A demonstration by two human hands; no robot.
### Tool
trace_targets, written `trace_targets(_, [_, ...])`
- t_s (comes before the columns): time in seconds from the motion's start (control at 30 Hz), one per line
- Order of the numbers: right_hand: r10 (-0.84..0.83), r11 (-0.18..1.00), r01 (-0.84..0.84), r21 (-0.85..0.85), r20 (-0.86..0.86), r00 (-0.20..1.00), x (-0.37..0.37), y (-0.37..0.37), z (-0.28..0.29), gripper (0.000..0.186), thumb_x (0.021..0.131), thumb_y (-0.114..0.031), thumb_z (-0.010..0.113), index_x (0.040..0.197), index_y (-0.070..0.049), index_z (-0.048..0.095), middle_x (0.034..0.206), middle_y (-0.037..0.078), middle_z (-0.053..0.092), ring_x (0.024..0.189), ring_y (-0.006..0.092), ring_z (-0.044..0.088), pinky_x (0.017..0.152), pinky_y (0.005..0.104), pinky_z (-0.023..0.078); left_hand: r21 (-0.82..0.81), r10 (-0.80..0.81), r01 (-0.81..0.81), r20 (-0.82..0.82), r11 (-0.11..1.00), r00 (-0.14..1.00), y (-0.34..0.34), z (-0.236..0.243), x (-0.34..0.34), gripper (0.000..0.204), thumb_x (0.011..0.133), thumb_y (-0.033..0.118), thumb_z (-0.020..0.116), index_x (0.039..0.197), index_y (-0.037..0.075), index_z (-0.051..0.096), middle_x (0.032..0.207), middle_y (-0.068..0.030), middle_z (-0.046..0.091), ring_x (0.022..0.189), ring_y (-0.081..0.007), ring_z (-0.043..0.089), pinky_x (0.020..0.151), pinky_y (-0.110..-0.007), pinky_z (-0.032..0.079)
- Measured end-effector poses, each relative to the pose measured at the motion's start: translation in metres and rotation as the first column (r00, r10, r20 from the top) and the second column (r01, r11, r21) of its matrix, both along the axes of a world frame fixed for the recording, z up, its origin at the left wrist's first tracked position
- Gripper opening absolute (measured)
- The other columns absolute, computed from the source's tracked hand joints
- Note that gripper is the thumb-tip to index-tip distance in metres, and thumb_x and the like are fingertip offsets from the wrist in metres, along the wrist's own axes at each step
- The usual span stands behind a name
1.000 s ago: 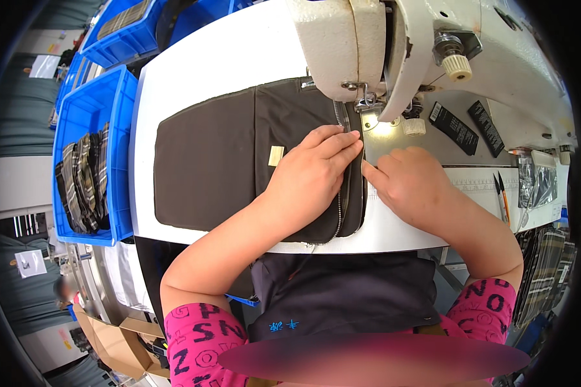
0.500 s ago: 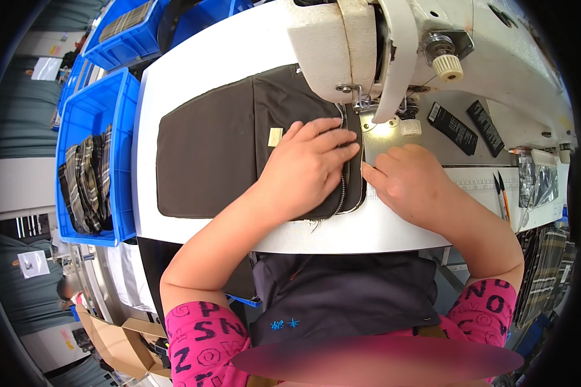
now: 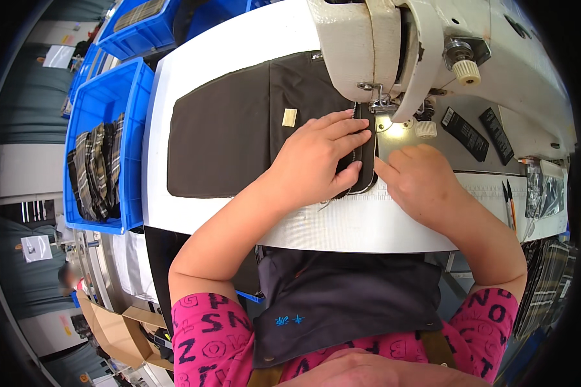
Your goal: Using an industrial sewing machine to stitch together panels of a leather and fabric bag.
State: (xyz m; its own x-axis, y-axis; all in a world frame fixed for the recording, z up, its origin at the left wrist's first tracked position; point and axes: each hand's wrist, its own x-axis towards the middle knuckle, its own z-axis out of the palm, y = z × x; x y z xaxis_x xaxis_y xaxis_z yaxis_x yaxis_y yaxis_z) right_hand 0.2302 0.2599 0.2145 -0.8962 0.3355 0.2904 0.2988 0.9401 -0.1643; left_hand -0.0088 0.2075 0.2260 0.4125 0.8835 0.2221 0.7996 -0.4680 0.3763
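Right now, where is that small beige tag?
In the head view, the small beige tag sits on the dark fabric panel, just left of the left hand and the sewing machine.

1. A small cream rectangular label (image 3: 290, 117) is sewn flat on the dark fabric, just beyond the left hand's (image 3: 316, 161) knuckles, toward the far left.
2. Two narrow black labels (image 3: 465, 134) with white print lie slanted on the machine bed, past the right hand (image 3: 419, 184) and to its right, apart from it and side by side.
3. Clear plastic packets (image 3: 543, 193) holding dark pieces lie at the table's right end, well apart from the right hand.
4. White paper signs (image 3: 37, 248) hang on the grey wall, far to the left of both hands.
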Motion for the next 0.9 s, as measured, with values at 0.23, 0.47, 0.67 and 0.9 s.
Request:
trace_targets(0.23, [0.075, 0.993, -0.074, -0.089, 0.01, 0.997, 0.006, -0.003, -0.004, 0.034, 0.073, -0.008, 0.073, 0.107, -0.006, 0.074, 0.077, 0.004, 0.058, 0.077, 0.0247, 0.062, 0.068, 0.0403, 0.048, 0.029, 0.083, -0.079, -0.153, 0.996, 0.985, -0.032, 0.005, 0.027, 0.057, 0.078, 0.026, 0.079, 0.131, 0.008, 0.07, 0.143, -0.0049, 0.064, 0.136, -0.0274, 0.054, 0.104, -0.051, 0.048])
trace_targets(0.47, [0.085, 0.996, -0.083, -0.03, 0.05, 0.995, 0.005, -0.009, 0.002, 0.01, 0.084, -0.012, 0.066, 0.093, -0.008, 0.068, 0.079, 0.003, 0.063, 0.078, 0.0212, 0.066, 0.068, 0.0369, 0.049, 0.242, 0.094, -0.068, -0.098, 0.968, 0.991, -0.031, -0.008, 0.03, 0.039, 0.074, 0.007, 0.077, 0.114, 0.007, 0.078, 0.123, -0.0032, 0.075, 0.115, -0.0236, 0.068, 0.088, -0.037, 0.052])
trace_targets(0.67, [0.081, 0.996, -0.078, -0.038, 0.1, 0.992, 0.004, -0.011, 0.003, 0.011, 0.085, -0.011, 0.065, 0.095, -0.007, 0.067, 0.08, 0.003, 0.064, 0.079, 0.0215, 0.066, 0.068, 0.037, 0.048, 0.266, 0.07, -0.057, -0.043, 0.962, 0.997, -0.03, -0.012, 0.03, 0.036, 0.077, 0.005, 0.078, 0.113, 0.005, 0.078, 0.12, -0.004, 0.076, 0.113, -0.0241, 0.069, 0.086, -0.036, 0.054])
trace_targets(0.9, [0.076, 0.996, -0.072, -0.046, 0.102, 0.992, 0.004, -0.011, 0.003, 0.011, 0.085, -0.011, 0.065, 0.095, -0.007, 0.067, 0.08, 0.004, 0.064, 0.078, 0.0218, 0.066, 0.07, 0.0372, 0.048, 0.255, 0.039, -0.041, 0.011, 0.966, 0.999, -0.03, -0.015, 0.029, 0.037, 0.078, 0.004, 0.078, 0.115, 0.004, 0.077, 0.121, -0.0052, 0.076, 0.114, -0.0251, 0.069, 0.09, -0.034, 0.057])
